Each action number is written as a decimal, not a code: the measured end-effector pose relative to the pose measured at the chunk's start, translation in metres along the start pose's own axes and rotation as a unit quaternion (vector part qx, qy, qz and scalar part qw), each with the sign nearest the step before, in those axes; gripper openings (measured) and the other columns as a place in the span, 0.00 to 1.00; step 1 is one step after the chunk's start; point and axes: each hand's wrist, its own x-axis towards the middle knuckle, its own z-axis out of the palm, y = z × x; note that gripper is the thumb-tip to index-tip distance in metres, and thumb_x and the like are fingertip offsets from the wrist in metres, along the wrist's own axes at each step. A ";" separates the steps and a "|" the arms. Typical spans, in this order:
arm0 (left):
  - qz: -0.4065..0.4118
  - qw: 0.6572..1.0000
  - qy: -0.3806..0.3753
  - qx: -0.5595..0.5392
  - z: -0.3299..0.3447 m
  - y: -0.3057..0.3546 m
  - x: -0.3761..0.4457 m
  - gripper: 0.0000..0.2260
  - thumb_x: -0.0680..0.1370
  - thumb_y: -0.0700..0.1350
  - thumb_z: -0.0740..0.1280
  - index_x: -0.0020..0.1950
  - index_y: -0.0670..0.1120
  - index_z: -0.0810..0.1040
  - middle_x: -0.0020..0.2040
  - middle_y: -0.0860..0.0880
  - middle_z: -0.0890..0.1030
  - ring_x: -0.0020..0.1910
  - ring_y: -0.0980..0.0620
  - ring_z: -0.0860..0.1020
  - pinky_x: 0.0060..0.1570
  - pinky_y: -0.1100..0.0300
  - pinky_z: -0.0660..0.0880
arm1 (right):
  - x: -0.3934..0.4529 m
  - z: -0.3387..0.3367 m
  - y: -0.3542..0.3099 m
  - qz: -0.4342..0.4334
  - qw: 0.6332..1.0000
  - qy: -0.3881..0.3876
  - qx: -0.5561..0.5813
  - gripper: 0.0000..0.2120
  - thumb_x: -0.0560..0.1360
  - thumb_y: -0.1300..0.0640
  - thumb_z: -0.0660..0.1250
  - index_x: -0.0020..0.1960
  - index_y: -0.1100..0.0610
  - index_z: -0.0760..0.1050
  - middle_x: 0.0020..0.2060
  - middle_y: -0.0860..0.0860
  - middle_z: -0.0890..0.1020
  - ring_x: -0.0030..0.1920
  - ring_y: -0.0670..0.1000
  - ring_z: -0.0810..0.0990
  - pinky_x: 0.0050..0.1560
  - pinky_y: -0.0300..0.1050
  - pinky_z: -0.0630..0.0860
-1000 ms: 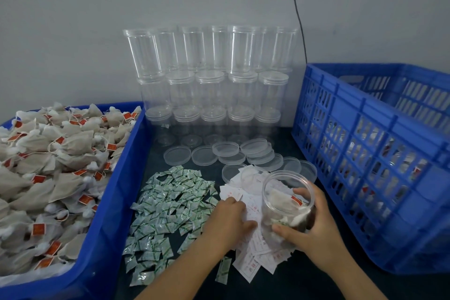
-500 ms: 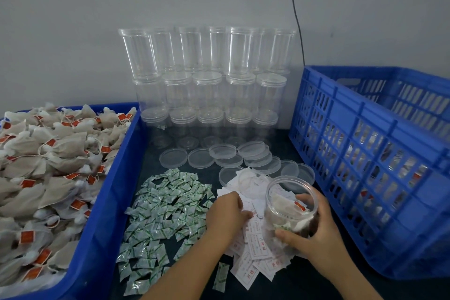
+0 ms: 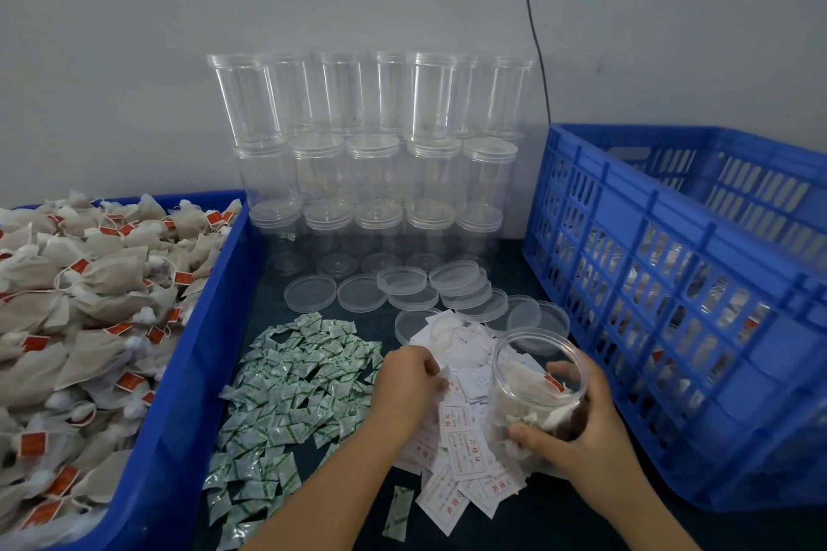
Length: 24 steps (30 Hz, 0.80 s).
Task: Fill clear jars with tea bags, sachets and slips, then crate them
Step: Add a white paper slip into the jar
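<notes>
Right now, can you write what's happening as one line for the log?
step: adding slip | right hand: holds open jar with tea bags inside | left hand: on slips | lid: off | crate: beside

Left hand (image 3: 409, 376) knuckles-up with fingers curled downward; right hand (image 3: 577, 421) wraps thumb and fingers around what it holds, both forearms reaching forward

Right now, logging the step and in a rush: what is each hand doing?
Left hand: fingers curled onto the paper slips, seemingly pinching one.
Right hand: gripping the open clear jar, with tea bags inside.
</notes>
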 end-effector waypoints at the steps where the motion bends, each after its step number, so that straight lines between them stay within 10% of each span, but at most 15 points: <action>1: 0.002 1.000 0.004 0.002 -0.001 0.000 0.000 0.05 0.73 0.43 0.72 0.40 0.45 0.78 0.38 0.48 0.81 0.38 0.49 0.80 0.42 0.53 0.79 | 0.000 0.000 0.000 -0.001 1.000 -0.001 -0.001 0.45 0.53 0.51 0.81 0.65 0.32 0.64 0.52 0.29 0.74 0.55 0.32 0.76 0.55 0.36 0.74; 9: 0.027 0.997 0.032 0.059 -0.011 0.000 -0.002 0.06 0.78 0.50 0.67 0.43 0.49 0.78 0.38 0.54 0.78 0.39 0.54 0.77 0.39 0.58 0.75 | 0.002 0.000 -0.002 -0.020 1.000 -0.002 -0.016 0.44 0.54 0.51 0.82 0.59 0.21 0.65 0.56 0.34 0.75 0.57 0.32 0.75 0.51 0.25 0.73; 24: 0.100 0.946 -0.007 -0.307 -0.089 0.069 -0.052 0.04 0.76 0.42 0.70 0.42 0.50 0.80 0.38 0.56 0.84 0.36 0.63 0.81 0.35 0.73 0.73 | 0.013 0.029 -0.014 -0.011 0.999 -0.036 0.011 0.47 0.53 0.51 0.84 0.64 0.30 0.64 0.59 0.37 0.74 0.56 0.35 0.78 0.50 0.28 0.76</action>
